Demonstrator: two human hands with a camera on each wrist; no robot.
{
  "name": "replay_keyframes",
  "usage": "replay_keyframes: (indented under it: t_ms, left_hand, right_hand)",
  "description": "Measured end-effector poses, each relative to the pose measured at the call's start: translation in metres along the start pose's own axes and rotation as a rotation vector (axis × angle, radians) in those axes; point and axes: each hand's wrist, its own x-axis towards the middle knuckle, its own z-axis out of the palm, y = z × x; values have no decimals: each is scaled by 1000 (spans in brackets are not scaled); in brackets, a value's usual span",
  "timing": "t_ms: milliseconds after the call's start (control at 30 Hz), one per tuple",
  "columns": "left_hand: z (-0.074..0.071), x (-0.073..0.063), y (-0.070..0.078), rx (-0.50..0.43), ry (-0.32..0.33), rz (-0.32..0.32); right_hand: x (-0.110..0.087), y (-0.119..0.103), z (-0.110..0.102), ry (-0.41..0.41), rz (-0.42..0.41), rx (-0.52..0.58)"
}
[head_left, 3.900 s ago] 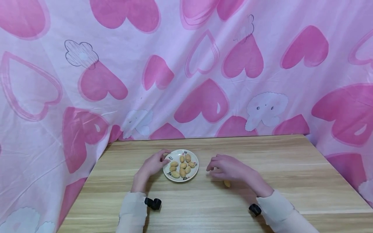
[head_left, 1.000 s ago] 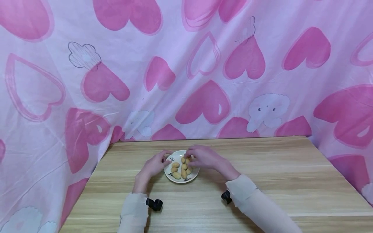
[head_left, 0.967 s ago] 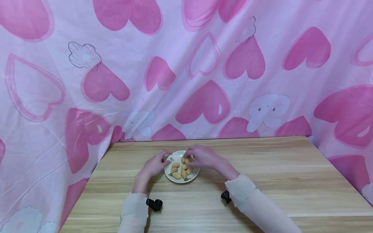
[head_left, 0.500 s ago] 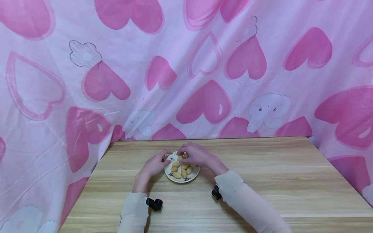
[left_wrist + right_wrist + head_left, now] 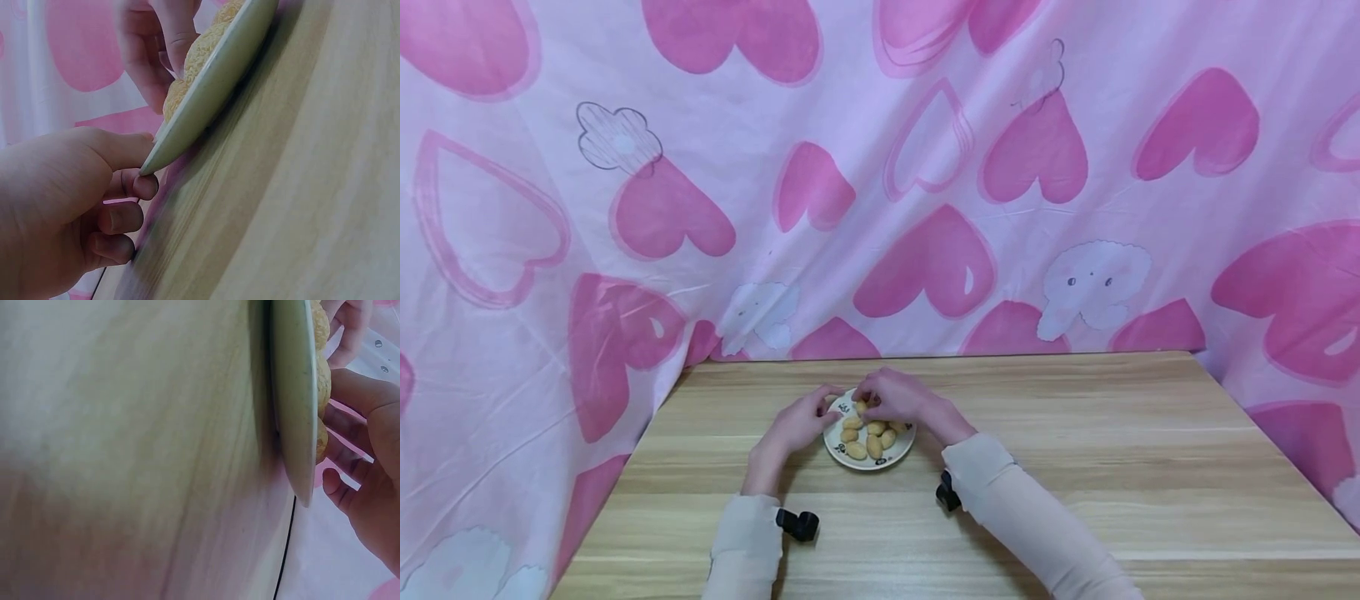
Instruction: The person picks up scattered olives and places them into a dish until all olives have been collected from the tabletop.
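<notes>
A small white plate [image 5: 901, 450] with dark printed marks lies on the wooden table, bearing several tan peanuts in their shells [image 5: 874, 447]. From the left side my left hand [image 5: 793, 423] grips the rim, thumb on top and a fingertip below, as the left wrist view shows. My right hand [image 5: 898, 398] reaches over the plate's far right part and hides some of it. Its thumb and fingers pinch a peanut [image 5: 861, 408] near the far rim. In the right wrist view its thumb [image 5: 356, 387] comes right up to the peanuts beside the rim.
The wooden tabletop [image 5: 1112, 450] stretches to both sides and in front of the plate. Behind it hangs a pink curtain [image 5: 925, 267] with hearts, also along the left side. Black wrist cameras [image 5: 798, 525] sit at both cuffs.
The right hand has come from the table at right, where a peanut lay, to over the plate. In the last second it shifts slightly left with a peanut. The left hand stays at the rim.
</notes>
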Motion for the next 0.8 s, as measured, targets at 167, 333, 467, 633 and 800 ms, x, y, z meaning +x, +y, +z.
replay_keyframes:
  t_ms: [167, 333, 467, 633, 800]
  left_hand:
    - [-1, -1, 1, -10, -5, -7]
    - [-2, -2, 3, -20, -6, -6]
    - [-1, -2, 3, -27, -2, -2]
    - [-1, -1, 3, -27, -9, -10]
    - [-3, -2, 3, -26, -11, -26]
  right_hand:
    - [-3, 0, 1, 16, -15, -5]
    - [-12, 2, -3, 73, -31, 37]
    - [-24, 4, -7, 116, -30, 74]
    - [-39, 8, -10, 165, -5, 117]
    - [-53, 14, -14, 186, 27, 120]
